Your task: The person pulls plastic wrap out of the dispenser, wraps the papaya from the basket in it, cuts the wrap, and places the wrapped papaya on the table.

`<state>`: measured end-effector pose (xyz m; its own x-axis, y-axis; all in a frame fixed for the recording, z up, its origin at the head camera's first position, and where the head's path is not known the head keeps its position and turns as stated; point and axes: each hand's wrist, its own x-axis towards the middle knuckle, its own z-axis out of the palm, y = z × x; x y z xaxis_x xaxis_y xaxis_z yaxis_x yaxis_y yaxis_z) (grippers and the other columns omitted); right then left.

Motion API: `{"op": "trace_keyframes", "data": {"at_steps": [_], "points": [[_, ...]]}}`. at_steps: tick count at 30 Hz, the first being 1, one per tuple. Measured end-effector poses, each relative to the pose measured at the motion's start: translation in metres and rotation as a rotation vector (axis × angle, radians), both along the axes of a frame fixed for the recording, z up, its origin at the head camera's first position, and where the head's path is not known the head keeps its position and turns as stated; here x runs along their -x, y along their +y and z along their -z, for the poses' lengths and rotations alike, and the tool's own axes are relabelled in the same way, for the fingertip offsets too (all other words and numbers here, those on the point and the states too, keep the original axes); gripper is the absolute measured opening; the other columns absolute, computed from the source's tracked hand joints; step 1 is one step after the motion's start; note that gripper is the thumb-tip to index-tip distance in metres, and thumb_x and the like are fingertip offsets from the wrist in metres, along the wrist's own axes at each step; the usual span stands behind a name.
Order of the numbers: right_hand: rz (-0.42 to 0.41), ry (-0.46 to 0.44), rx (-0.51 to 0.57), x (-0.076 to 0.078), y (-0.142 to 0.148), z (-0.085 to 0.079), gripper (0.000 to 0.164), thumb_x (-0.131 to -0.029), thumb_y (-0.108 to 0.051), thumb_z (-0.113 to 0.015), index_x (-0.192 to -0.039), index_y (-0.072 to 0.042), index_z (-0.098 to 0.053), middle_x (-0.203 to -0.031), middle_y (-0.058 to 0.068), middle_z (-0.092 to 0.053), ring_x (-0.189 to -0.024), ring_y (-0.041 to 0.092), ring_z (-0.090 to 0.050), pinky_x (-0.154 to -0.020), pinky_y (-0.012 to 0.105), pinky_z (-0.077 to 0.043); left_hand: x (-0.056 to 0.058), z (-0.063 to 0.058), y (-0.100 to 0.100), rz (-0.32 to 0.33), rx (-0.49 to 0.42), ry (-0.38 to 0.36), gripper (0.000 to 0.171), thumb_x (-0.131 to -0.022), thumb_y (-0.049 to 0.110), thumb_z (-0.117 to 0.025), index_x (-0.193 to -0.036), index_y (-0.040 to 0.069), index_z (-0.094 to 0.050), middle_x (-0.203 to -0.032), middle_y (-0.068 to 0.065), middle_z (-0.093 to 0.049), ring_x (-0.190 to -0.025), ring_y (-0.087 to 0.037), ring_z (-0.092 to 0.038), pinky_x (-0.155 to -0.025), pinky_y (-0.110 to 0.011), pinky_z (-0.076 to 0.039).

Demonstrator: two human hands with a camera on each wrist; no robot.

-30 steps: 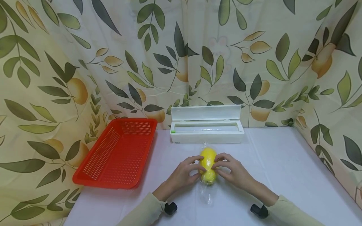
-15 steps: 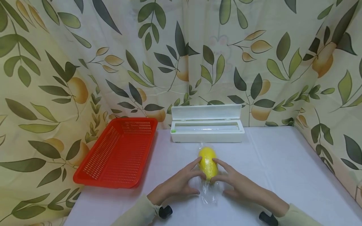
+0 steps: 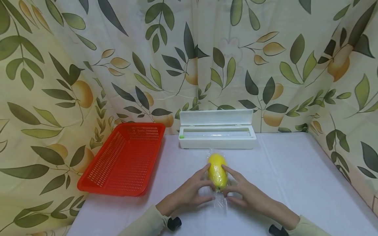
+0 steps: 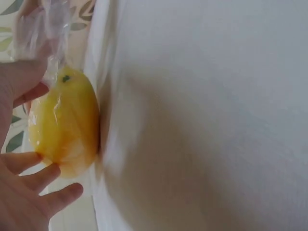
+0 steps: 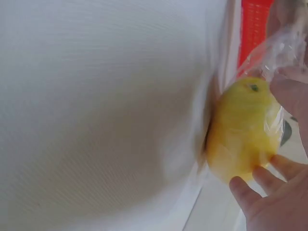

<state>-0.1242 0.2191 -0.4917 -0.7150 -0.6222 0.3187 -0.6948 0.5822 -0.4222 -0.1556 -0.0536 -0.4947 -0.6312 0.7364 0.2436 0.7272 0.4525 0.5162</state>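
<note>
An oval yellow fruit [image 3: 217, 170] with a small green stem end lies on the table, wrapped in clear plastic film [image 3: 220, 200] whose loose end trails toward me. My left hand [image 3: 192, 190] is at its left side, fingers spread and tips touching the wrapped surface. On the opposite side my right hand [image 3: 246, 190] mirrors it, fingertips against the fruit and thumb beside the loose film. In the left wrist view the spread fingers [image 4: 57, 197] meet the fruit's far end. Film bunches around the stem end in the right wrist view, near the right thumb.
Behind the fruit stands a white cling film box [image 3: 217, 142] with its lid raised. A red perforated basket [image 3: 147, 170] sits at the left on the white tablecloth [image 3: 295, 173]. Leaf-patterned curtain [image 3: 165, 82] surrounds the back and sides.
My fingers have spread from close at the fruit's sides, with the thumbs shifting down toward the loose film. Over the last half second the hands have barely moved, thumbs drawing nearer the film.
</note>
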Motion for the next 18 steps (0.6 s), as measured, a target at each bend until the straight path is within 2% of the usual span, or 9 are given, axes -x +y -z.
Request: {"op": "trace_keyframes", "data": {"at_steps": [5, 8, 14, 18], "points": [[0.020, 0.000, 0.042, 0.003, 0.003, -0.004, 0.032, -0.088, -0.014, -0.082, -0.099, -0.038, -0.064, -0.160, 0.012, -0.039, -0.137, 0.040, -0.048, -0.096, 0.054, -0.054, 0.001, -0.001, 0.003, -0.041, -0.066, 0.034, 0.007, -0.094, 0.025, -0.077, -0.098, 0.022, -0.073, -0.163, -0.012, -0.036, -0.147, -0.029, -0.040, -0.113, -0.046, -0.041], [0.030, -0.004, 0.062, 0.005, 0.004, -0.006, 0.027, -0.091, -0.014, -0.078, -0.101, -0.035, -0.064, -0.155, 0.012, -0.044, -0.132, 0.040, -0.053, -0.094, 0.054, -0.055, 0.002, -0.002, 0.006, -0.053, -0.087, 0.042, 0.011, -0.092, 0.022, -0.079, -0.099, 0.021, -0.071, -0.160, -0.013, -0.041, -0.144, -0.029, -0.044, -0.112, -0.046, -0.042], [0.026, 0.020, 0.082, 0.006, 0.005, -0.010, 0.024, -0.094, -0.011, -0.075, -0.102, -0.030, -0.064, -0.151, 0.015, -0.048, -0.126, 0.040, -0.058, -0.090, 0.053, -0.056, -0.004, -0.005, 0.012, -0.044, -0.060, 0.010, 0.033, -0.083, 0.025, -0.087, -0.110, 0.022, -0.068, -0.162, -0.016, -0.034, -0.145, -0.035, -0.041, -0.108, -0.046, -0.046], [0.014, 0.032, 0.069, 0.006, 0.005, -0.012, 0.030, -0.092, -0.008, -0.076, -0.110, -0.030, -0.065, -0.151, 0.015, -0.048, -0.129, 0.042, -0.055, -0.092, 0.054, -0.055, -0.005, -0.003, 0.018, -0.079, -0.081, 0.035, 0.022, -0.088, 0.026, -0.084, -0.103, 0.021, -0.070, -0.161, -0.018, -0.037, -0.145, -0.035, -0.042, -0.110, -0.047, -0.045]]}}
